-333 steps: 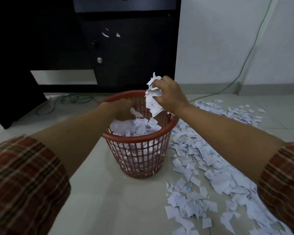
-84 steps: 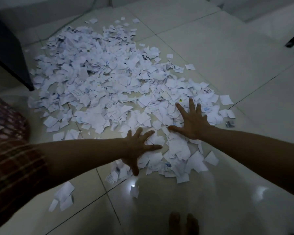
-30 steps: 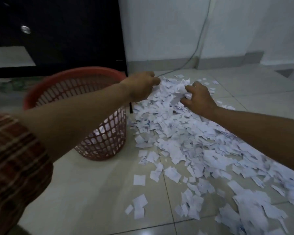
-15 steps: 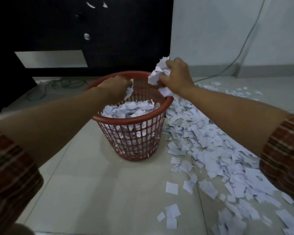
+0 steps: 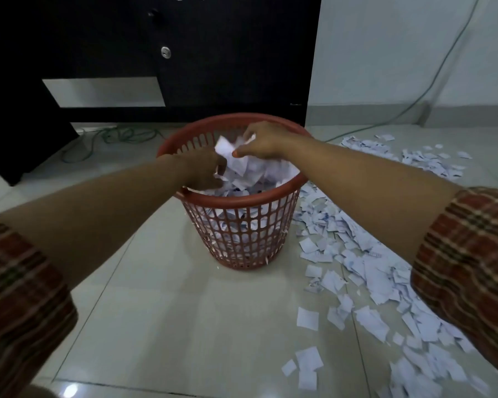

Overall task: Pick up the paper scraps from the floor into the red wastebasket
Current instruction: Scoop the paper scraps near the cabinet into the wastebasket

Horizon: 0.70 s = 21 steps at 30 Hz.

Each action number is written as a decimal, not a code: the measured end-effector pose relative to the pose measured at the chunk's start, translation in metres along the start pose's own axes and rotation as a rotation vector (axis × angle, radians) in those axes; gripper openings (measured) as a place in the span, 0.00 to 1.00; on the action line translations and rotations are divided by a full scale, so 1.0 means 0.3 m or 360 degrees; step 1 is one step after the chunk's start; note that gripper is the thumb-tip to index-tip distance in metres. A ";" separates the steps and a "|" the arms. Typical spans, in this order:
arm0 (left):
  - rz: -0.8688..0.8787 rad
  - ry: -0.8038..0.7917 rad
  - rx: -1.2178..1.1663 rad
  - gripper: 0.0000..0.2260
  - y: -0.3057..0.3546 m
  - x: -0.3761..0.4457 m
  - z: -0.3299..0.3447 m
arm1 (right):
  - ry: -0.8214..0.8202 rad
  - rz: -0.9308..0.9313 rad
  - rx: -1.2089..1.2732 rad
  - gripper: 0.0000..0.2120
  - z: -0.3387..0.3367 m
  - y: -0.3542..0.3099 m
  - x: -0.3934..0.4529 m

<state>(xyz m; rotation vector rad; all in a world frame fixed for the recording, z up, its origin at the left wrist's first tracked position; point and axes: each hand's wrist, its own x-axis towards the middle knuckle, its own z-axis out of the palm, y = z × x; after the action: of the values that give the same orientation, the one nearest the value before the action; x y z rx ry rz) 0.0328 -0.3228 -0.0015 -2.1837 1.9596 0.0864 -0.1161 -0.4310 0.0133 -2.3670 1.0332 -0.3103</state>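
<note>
Both hands are over the mouth of the red basket (image 5: pixel 236 202), meeting above the heap of paper inside it. The left hand (image 5: pixel 204 168) dips past the near rim with its fingers curled down into the scraps; whether it grips any of them I cannot tell, since the fingertips are buried in the paper. The right hand (image 5: pixel 263 140) comes in from the far side, thumb and fingers pinching a bunch of white scraps (image 5: pixel 227 152) that hang down between the two hands and touch the pile. The basket stands upright on the pale tiled floor (image 5: pixel 170 311), filled nearly to the rim, with paper showing through the mesh wall all the way down. To its right, starting just beside its base, a broad spill of loose scraps (image 5: pixel 365 271) runs across the tiles toward the near right corner and back toward the wall. Both forearms are bare, ending in plaid sleeves (image 5: pixel 18 297) at the near edges. Behind the basket stands a dark cabinet (image 5: pixel 184 53) with a round lock, a green cable (image 5: pixel 121 136) coiled on the floor at its foot.
</note>
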 end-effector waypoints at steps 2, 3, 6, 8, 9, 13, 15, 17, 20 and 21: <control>-0.0025 -0.0018 0.0018 0.15 0.001 0.001 -0.009 | -0.0096 -0.0015 0.0055 0.16 -0.006 0.006 -0.006; -0.0031 -0.0017 0.0040 0.15 0.003 0.003 -0.011 | -0.0072 -0.0031 0.0070 0.13 -0.014 0.011 -0.012; -0.0042 0.0012 0.0099 0.13 0.015 0.009 -0.015 | 0.0089 -0.0054 0.0108 0.07 -0.040 0.029 -0.024; -0.0051 0.0087 0.0133 0.13 0.035 0.015 -0.026 | 0.0215 -0.0102 0.0139 0.04 -0.055 0.043 -0.026; -0.0057 0.0145 0.0124 0.13 0.049 0.021 -0.036 | 0.0273 -0.0124 0.0133 0.03 -0.063 0.053 -0.032; -0.0019 0.0375 -0.0005 0.08 0.130 0.039 -0.092 | 0.0473 -0.0214 0.0054 0.08 -0.091 0.097 -0.082; 0.0057 0.0490 -0.0093 0.06 0.175 0.049 -0.116 | 0.0562 -0.0235 -0.0021 0.08 -0.103 0.128 -0.115; 0.0165 0.0626 -0.0177 0.07 0.231 0.060 -0.135 | 0.0619 -0.0219 -0.0095 0.07 -0.116 0.177 -0.145; 0.0339 0.0865 -0.0327 0.09 0.318 0.071 -0.168 | 0.0633 -0.0191 -0.0178 0.08 -0.133 0.263 -0.194; 0.0402 0.0934 -0.0384 0.08 0.362 0.077 -0.180 | 0.0631 -0.0178 -0.0222 0.10 -0.143 0.300 -0.224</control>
<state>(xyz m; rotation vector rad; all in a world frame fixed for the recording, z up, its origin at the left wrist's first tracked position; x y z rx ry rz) -0.0769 -0.3661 0.0348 -2.2726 2.6591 -0.3363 -0.2342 -0.4490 -0.0009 -2.5545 1.1281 -0.7986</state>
